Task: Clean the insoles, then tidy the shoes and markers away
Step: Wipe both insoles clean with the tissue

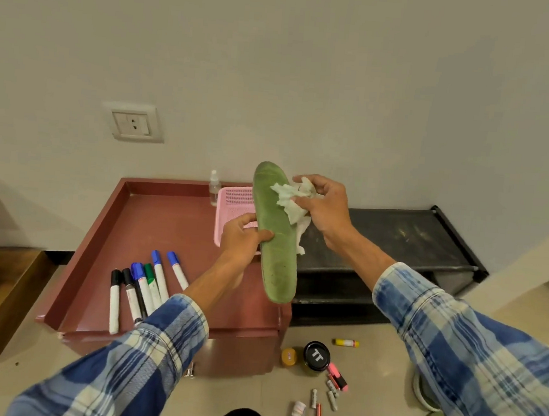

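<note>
Insole [278,264]: green, held in the air above the counter's right edge, long axis running 12 to 6 o'clock, toe end up, top face toward the camera.
Left hand [241,239]: gripped the insole at mid-length from its 9 o'clock side, fingers curled behind the edge, thumb laid across the face.
Right hand [327,208]: at 1 o'clock of the insole, fingers and thumb pinching a crumpled white tissue [292,199].
Tissue: touching the insole's upper half, a loose tail hanging down along the 3 o'clock edge.
Counter [166,225]: red-brown, raised lip on the back and left sides.
Markers [160,277]: six, lying side by side on the counter at 8 o'clock of the insole, caps pointing away; two black, one green, three blue.
Basket [234,204]: pink, perforated, at the counter's back right corner, partly behind the insole.
Spray bottle [214,188]: clear, upright, just beside the basket at its 10 o'clock.
Shoe rack [396,230]: black, low, against the counter's right side, top shelf dusty.
Floor, 5 o'clock of the insole: black-lidded jar [316,355], yellow glue stick [347,343], pink highlighter [338,377], loose batteries [314,398].
Shoe [421,391]: pale sole, on the floor at 4 o'clock, mostly hidden behind the right sleeve.
</note>
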